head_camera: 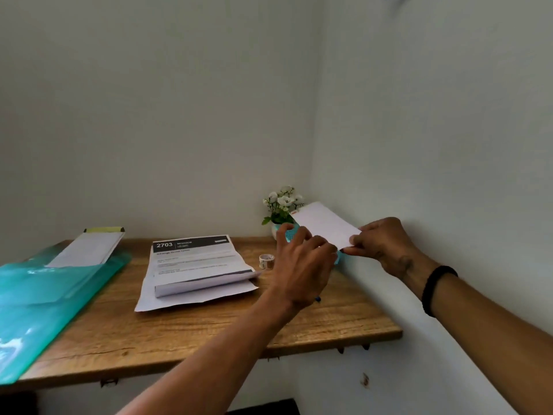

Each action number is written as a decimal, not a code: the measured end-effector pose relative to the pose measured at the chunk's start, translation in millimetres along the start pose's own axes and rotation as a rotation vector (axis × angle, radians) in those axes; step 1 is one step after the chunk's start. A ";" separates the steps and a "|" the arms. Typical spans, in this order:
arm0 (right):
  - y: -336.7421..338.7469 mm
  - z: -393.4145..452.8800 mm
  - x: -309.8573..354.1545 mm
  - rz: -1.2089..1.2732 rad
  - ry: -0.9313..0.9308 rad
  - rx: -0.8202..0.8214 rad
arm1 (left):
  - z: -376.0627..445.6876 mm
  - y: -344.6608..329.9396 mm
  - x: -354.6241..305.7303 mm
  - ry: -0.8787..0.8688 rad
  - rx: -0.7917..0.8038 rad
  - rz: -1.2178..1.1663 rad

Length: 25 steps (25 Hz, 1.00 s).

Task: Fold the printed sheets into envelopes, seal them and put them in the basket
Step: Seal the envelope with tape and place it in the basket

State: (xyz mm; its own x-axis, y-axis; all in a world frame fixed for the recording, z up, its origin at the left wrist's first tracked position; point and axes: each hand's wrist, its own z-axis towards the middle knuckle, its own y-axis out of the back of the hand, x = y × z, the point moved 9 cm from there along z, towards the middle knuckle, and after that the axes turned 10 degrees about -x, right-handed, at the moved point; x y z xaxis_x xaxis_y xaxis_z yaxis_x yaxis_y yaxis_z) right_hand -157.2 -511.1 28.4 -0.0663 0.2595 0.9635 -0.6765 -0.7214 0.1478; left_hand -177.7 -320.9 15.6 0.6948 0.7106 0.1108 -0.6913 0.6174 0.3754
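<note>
Your forearms enter from the bottom edge; both hands meet at the far right corner of the counter (209,327). Right hand (386,247) fingers (356,241) pinch the near corner of the folded envelope (324,224), holding it tilted above the teal basket (289,235), most likely for dropping it in. Left hand (302,265) fingers are loosely curled at the envelope's lower edge; whether they grasp it cannot be told. Printed sheets (194,265) lie mid-counter awaiting folding, tape roll (266,261) just beside them within reach. A green folder (45,301) lies far left.
</note>
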 end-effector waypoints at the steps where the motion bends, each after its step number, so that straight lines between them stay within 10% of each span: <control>1: -2.0 -1.1 -15.3 0.038 -0.047 0.024 | -4.6 -6.8 -0.6 0.008 0.033 0.019; 14: -49.3 23.1 -46.5 0.132 -0.274 0.037 | 1.7 -49.5 17.4 0.097 0.136 0.057; 25: -44.9 24.8 -44.5 -0.141 -0.025 -0.023 | -0.5 -57.2 47.0 0.221 0.062 -0.051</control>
State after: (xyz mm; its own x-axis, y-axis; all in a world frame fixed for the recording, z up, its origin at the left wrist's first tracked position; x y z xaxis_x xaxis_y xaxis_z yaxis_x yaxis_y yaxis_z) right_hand -105.8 -506.2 -15.6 0.0488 0.3410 0.9388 -0.6942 -0.6642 0.2773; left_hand -105.6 -322.7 -1.1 0.6635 0.7398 -0.1114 -0.6381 0.6373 0.4321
